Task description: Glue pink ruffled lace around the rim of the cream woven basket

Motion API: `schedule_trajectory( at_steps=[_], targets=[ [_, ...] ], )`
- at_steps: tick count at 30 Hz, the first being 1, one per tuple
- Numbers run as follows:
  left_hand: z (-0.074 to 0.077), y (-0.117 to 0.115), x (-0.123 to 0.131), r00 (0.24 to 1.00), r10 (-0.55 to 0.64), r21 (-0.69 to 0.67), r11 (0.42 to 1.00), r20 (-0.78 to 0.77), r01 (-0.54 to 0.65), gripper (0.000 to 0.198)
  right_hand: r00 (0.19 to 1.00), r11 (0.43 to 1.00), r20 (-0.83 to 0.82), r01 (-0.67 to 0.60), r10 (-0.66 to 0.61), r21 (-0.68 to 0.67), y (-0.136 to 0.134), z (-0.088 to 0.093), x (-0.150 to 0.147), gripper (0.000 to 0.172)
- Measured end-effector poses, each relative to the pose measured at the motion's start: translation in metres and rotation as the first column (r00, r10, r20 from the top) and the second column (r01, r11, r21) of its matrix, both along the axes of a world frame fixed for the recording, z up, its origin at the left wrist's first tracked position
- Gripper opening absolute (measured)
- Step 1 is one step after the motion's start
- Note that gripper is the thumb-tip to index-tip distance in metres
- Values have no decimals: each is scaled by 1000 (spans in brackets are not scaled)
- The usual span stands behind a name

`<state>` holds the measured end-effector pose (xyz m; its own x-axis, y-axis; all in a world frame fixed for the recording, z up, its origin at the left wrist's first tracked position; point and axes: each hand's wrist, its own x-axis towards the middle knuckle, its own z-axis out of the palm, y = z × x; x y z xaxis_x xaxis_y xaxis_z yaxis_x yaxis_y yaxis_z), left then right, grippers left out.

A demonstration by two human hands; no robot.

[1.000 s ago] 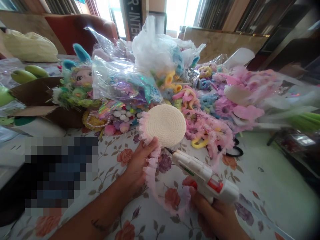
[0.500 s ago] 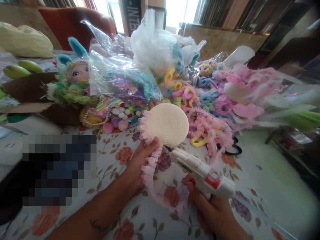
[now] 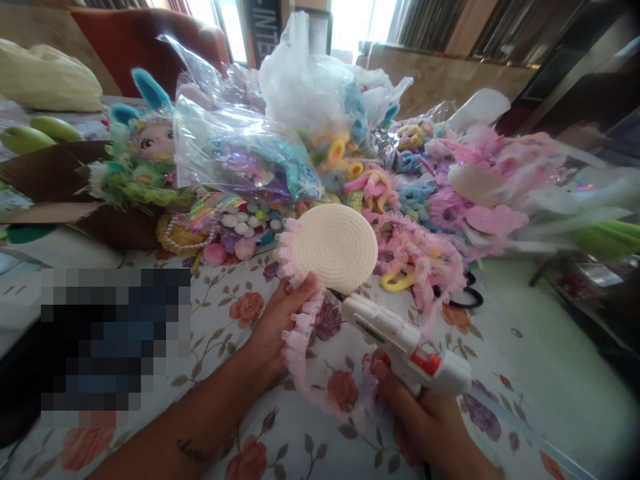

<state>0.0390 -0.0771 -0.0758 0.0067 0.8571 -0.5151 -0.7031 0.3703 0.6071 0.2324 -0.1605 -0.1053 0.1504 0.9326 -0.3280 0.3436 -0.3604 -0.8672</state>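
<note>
My left hand [image 3: 285, 313] is closed on the lower left edge of a round, cream woven disc [image 3: 336, 247], thumb on top. Pink ruffled lace trim [image 3: 300, 347] runs along the disc's left edge, passes under my left thumb and hangs in a loop over the tablecloth toward my right hand. My right hand [image 3: 420, 407] grips a white hot glue gun [image 3: 400, 340] with an orange-red part at its back. The gun's dark nozzle points at the disc's lower edge, near my left thumb; whether it touches cannot be made out. A clear glue stick trails from the gun's rear.
Behind the disc lie plastic bags [image 3: 240, 147], a doll with blue ears [image 3: 155, 143], beads and pompoms [image 3: 245, 227]. Pink lace [image 3: 425, 260] and black scissor handles [image 3: 465, 293] are at right. A cardboard box [image 3: 60, 180] stands left on the floral tablecloth [image 3: 210, 300].
Hands, disc and glue gun stay almost where they were. The view has shifted slightly, and my right fingers have moved a little on the gun's handle.
</note>
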Motion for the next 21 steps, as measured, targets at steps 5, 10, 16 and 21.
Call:
schedule_trajectory(
  at_steps=[5, 10, 16, 21],
  targets=[
    [2, -1, -1, 1000, 19, 23, 1000, -8, -19, 28, 997, 998, 70, -26, 22, 50, 4, 5, -1, 39],
    [1, 1, -2, 999, 36, 31, 999, 22, -37, 33, 992, 999, 122, -32, 33, -9, 3, 6, 0, 45],
    [-2, 1, -2, 999, 16, 15, 1000, -28, -15, 31, 991, 993, 132, 29, -14, -114, -1, 1, -3, 51],
    [-1, -1, -1, 1000, 5, 23, 1000, -13, -5, 36, 992, 992, 127, 17, -1, -122, -1, 0, -5, 49]
  ],
)
